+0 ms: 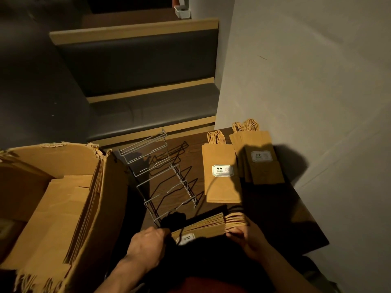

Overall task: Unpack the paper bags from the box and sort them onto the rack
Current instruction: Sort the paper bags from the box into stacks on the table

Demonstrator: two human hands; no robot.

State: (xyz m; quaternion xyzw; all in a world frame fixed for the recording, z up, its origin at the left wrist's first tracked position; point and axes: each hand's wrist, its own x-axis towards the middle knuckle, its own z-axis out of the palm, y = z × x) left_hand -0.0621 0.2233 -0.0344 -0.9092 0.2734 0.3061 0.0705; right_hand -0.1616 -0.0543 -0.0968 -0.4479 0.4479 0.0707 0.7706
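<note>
Both hands grasp a bundle of paper bags at lower centre: left hand clasping its base end, right hand pinching the handles. Just above stands the wire rack; two bag stacks lie right, cardboard box left.

The one camera sits on my head and looks forward and down, close over my hands at the bottom, with the surface just past them and the wall far ahead.
</note>
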